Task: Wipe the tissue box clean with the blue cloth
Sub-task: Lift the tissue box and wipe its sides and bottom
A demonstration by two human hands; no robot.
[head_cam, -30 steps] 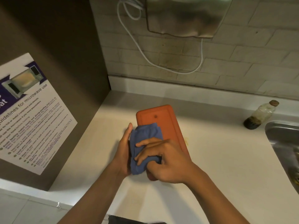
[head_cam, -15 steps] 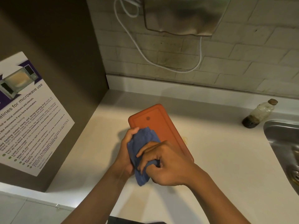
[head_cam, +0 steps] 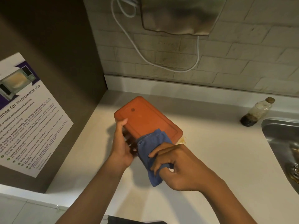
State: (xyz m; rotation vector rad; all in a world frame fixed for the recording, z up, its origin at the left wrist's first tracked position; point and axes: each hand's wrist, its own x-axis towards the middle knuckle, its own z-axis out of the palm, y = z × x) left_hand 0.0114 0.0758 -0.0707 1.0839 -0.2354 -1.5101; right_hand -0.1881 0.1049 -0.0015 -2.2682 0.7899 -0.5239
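Observation:
An orange-red tissue box [head_cam: 145,120] with rounded corners lies on the white counter [head_cam: 210,159], turned at an angle with its flat face up. My left hand [head_cam: 122,146] grips its left long side, thumb on the top edge and fingers curled underneath. My right hand [head_cam: 178,165] grips a bunched blue cloth [head_cam: 152,151] and presses it over the box's near end. The cloth hangs down past the box toward me. The near end of the box is hidden by the cloth and my hands.
A dark cabinet side with a microwave-use poster [head_cam: 24,118] stands at the left. A small bottle [head_cam: 257,112] sits beside the steel sink [head_cam: 284,146] at the right. A metal dispenser [head_cam: 181,15] and a white cable [head_cam: 145,57] hang on the brick wall.
The box has rotated with its far end swinging left. My right hand drew the cloth toward the near end, uncovering more of the top. My left thumb moved up onto the box's edge.

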